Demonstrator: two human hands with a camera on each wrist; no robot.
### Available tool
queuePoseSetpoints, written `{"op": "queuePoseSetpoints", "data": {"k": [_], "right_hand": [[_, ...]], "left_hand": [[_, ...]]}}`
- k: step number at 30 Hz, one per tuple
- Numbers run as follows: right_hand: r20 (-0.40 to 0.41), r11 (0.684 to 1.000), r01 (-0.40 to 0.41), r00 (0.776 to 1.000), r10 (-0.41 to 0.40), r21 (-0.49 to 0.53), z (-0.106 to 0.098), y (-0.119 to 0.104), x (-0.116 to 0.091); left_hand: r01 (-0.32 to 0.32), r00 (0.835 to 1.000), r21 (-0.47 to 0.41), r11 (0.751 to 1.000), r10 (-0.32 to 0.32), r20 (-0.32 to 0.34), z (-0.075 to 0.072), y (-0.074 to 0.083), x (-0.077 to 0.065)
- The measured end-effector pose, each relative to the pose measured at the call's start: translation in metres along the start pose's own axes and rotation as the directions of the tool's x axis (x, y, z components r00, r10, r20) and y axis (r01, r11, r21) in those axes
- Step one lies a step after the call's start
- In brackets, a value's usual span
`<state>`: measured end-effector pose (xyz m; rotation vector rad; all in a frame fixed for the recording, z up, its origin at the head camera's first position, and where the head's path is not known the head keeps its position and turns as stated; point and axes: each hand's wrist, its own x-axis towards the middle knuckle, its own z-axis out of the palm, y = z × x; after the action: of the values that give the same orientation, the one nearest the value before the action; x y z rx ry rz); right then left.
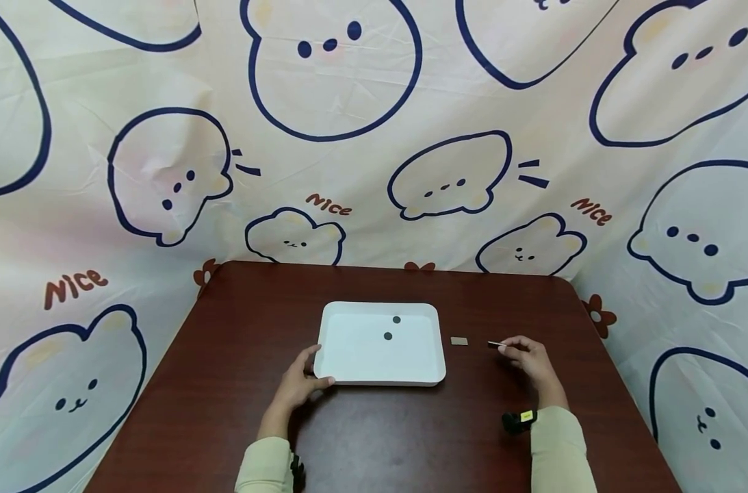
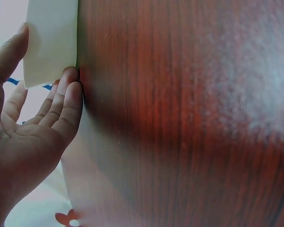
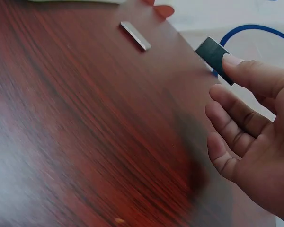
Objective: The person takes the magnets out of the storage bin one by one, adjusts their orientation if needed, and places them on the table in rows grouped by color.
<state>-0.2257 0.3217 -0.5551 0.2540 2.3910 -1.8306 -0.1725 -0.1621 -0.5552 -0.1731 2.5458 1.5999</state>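
Note:
My left hand (image 1: 301, 385) holds the left front corner of a shallow white rectangular tray (image 1: 355, 363). In the left wrist view, the thumb and fingers lie against the tray's end (image 2: 52, 47). Two small dark round discs, a front one (image 1: 388, 336) and a back one (image 1: 396, 320), lie inside the tray. Right of the tray, my right hand (image 1: 532, 361) pinches a small thin rectangular block (image 3: 214, 59), dark on the face seen in the right wrist view. Between tray and hand, a flat silvery-grey rectangular block (image 1: 459, 341) lies on the table.
The dark reddish-brown wooden table (image 1: 386, 445) spreads around the tray, with its back edge against a cream cloth (image 1: 361, 171) printed with bear drawings. The cloth also hangs along both sides. A dark wrist device (image 1: 519, 421) sits by the right sleeve.

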Motion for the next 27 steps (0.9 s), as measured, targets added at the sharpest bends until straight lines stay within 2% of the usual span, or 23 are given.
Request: {"op": "queuePoseSetpoints", "data": {"k": [5, 13, 27], "right_hand": [[-0.019, 0.997, -0.063, 0.998, 0.062, -0.053, -0.01, 0.003, 0.008], [-0.032, 0.988, -0.117, 0.993, 0.114, -0.106, -0.021, 0.007, 0.019], [-0.006, 0.972, -0.136, 0.991, 0.137, -0.191, -0.029, 0.011, 0.032]], "left_hand": [[-0.004, 1.0, -0.011, 1.0, 0.004, -0.001, 0.0, 0.0, 0.0], [-0.002, 1.0, -0.024, 1.0, 0.002, -0.007, 0.0, 0.001, -0.001], [-0.016, 1.0, -0.01, 1.0, 0.016, -0.01, 0.001, 0.001, -0.001]]}}
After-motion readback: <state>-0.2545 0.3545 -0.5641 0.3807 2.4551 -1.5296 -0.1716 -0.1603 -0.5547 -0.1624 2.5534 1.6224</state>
